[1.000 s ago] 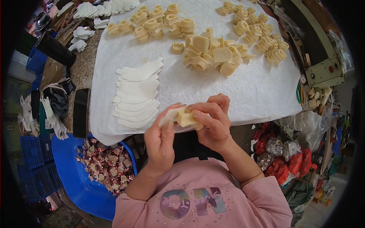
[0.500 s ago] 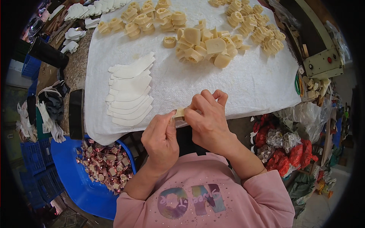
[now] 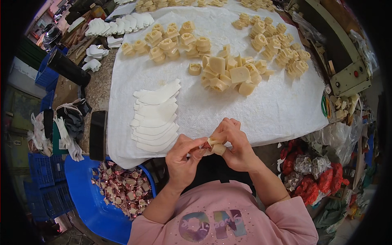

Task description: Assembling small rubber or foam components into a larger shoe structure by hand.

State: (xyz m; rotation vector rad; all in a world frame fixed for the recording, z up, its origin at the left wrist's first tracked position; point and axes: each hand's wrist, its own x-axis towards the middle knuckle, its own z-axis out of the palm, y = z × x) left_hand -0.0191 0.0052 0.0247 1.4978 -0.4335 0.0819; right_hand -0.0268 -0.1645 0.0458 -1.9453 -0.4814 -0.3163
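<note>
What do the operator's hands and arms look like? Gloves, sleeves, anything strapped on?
Left hand and right hand are ungloved. Forearms are uncovered, with no watch, cables or markings visible. Loose pink sleeves end near the elbows, part of a pink shirt with a multicoloured letter print. Rings: can't tell.

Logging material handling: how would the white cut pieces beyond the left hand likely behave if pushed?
The white pieces look thin, so each is probably light and bendable. They overlap, so a push would likely shift several together. Lying flat on the cloth, they seem unlikely to roll.
</note>
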